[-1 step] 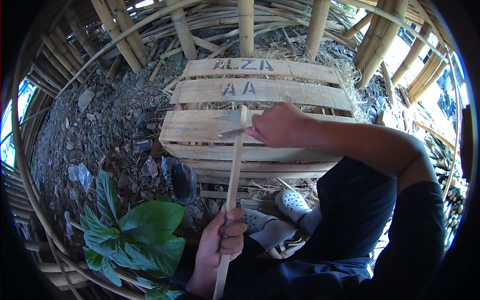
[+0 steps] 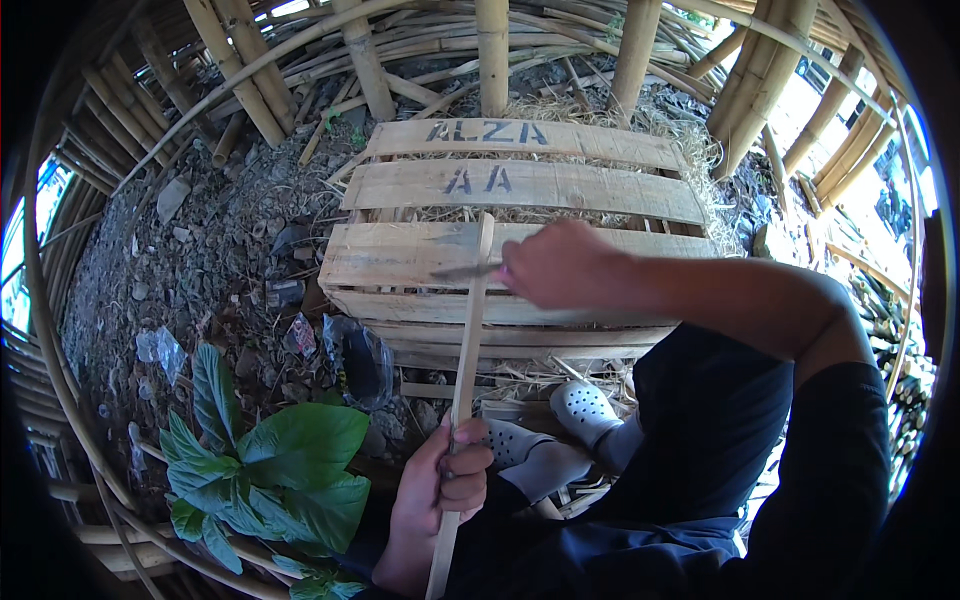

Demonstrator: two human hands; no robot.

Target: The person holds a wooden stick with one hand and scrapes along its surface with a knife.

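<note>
My left hand (image 2: 440, 485) is wrapped round a long, flat bamboo strip (image 2: 469, 345) near its lower part. The strip slants upward, and its far end lies over a slatted wooden crate (image 2: 390, 250). In my right hand (image 2: 565, 268) is a knife (image 2: 462, 272), gripped by a handle mostly hidden in the fist. Its blade points left and crosses the strip a little below the far end, above the crate's front slats. Whether the edge touches the strip I cannot tell.
A leafy green plant (image 2: 300, 450) grows at the lower left. Bamboo posts (image 2: 492, 60) and piled canes stand behind the crate. Stony soil with plastic litter (image 2: 160, 350) lies to the left. My feet wear grey perforated clogs (image 2: 585, 410) in front of the crate, and cut sticks (image 2: 905, 400) are stacked at right.
No frame is from well before; between the two pictures, my right hand and the knife have shifted slightly down. The blade now lies flatter across the strip. My left hand stays in place.
</note>
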